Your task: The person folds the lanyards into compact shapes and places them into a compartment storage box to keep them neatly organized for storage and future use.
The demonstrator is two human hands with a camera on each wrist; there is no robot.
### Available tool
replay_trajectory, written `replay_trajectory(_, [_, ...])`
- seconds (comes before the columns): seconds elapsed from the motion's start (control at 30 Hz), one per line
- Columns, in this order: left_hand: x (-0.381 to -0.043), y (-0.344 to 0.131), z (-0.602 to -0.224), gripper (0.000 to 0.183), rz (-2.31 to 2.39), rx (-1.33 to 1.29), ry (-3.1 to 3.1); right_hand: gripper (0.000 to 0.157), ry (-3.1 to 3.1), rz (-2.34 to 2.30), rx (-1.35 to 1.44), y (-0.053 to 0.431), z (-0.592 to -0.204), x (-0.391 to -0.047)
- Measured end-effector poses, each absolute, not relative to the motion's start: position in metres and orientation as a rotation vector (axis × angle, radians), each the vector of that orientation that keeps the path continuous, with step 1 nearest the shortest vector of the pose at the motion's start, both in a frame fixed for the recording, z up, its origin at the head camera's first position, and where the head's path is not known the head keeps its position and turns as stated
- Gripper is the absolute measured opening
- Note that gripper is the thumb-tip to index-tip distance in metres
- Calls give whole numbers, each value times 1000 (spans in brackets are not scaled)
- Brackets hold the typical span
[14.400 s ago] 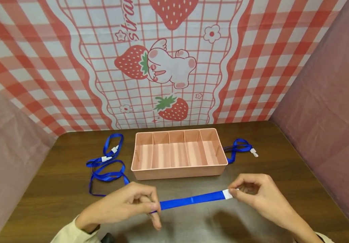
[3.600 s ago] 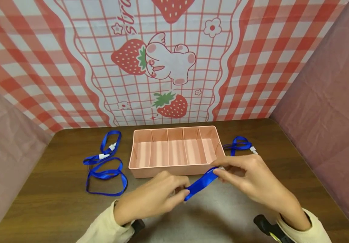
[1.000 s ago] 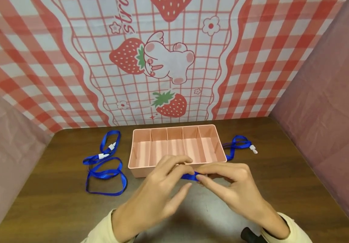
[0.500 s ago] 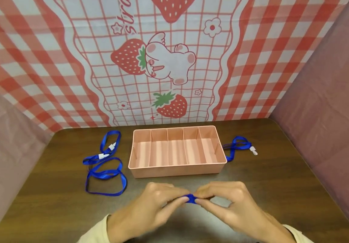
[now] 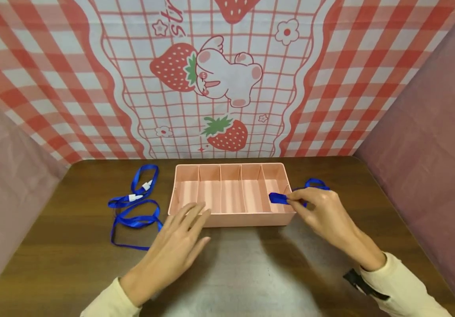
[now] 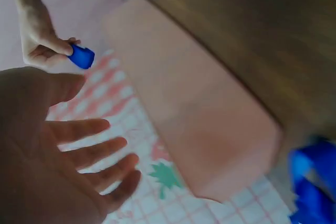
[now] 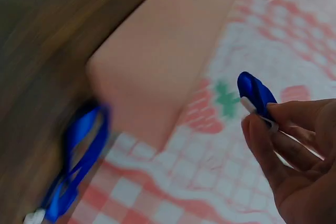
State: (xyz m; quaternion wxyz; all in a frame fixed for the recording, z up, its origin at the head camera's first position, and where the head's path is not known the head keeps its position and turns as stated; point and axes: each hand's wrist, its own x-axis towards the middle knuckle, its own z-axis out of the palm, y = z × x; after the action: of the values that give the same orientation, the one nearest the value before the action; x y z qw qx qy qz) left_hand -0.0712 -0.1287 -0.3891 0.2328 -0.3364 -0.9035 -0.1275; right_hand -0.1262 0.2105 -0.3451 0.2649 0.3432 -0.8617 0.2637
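Note:
A blue lanyard (image 5: 278, 198), folded into a compact bundle, is pinched between the thumb and fingers of my right hand (image 5: 322, 215). In the head view it is over the rightmost compartment of the pink divided box (image 5: 231, 220). A white clip part shows beside the folded lanyard (image 7: 255, 92) in the right wrist view. My left hand (image 5: 176, 246) holds nothing; its fingers are spread near the box's front left edge. The left wrist view shows that same hand (image 6: 63, 145) with fingers extended beside the box (image 6: 194, 98).
Blue lanyards (image 5: 136, 215) with white clips lie loosely looped on the table left of the box. Another blue lanyard (image 5: 315, 182) lies to its right, partly behind my right hand. A strawberry-print checked cloth (image 5: 227, 88) hangs behind the brown table (image 5: 53, 255).
My hands have parted. The left let go of the folded lanyard and moved left and forward; the right carried it from the table's front to above the box's right compartment.

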Motion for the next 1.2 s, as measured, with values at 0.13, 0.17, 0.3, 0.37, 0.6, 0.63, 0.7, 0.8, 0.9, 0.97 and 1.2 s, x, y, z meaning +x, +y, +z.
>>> replay_trajectory(0.13, [-73, -140, -408, 69, -200, -849, -2559, 13, -2403, 525, 880, 222, -361, -150])
replay_trajectory(0.17, [-73, -141, -411, 72, -186, -842, -2580, 13, -2409, 502, 881, 223, -365, -155])
replay_trajectory(0.3, [-72, -147, -418, 80, -187, -833, -2665, 11, -2435, 478, 935, 220, -377, -174])
replay_trajectory(0.37, [-73, -149, -418, 83, -193, -834, -2690, 11, -2452, 474, 976, 218, -383, -184])
replay_trajectory(0.6, [-77, -151, -416, 87, -184, -892, -2699, 12, -2536, 390, 1098, 211, -395, -215])
replay_trajectory(0.63, [-78, -151, -416, 88, -180, -899, -2694, 12, -2554, 362, 1115, 210, -396, -218])
replay_trajectory(0.7, [-79, -152, -416, 90, -178, -906, -2684, 14, -2600, 301, 1143, 207, -395, -223])
replay_trajectory(0.8, [-81, -152, -416, 93, -172, -903, -2677, 18, -2677, 207, 1169, 200, -391, -228])
replay_trajectory(0.9, [-83, -151, -415, 94, -161, -889, -2686, 21, -2753, 124, 1180, 192, -386, -226])
replay_trajectory(0.97, [-84, -150, -416, 95, -159, -886, -2695, 23, -2812, 98, 1182, 189, -380, -220])
replay_trajectory(1.2, [-84, -147, -417, 99, -195, -907, -2699, 25, -2834, 258, 1185, 203, -355, -199])
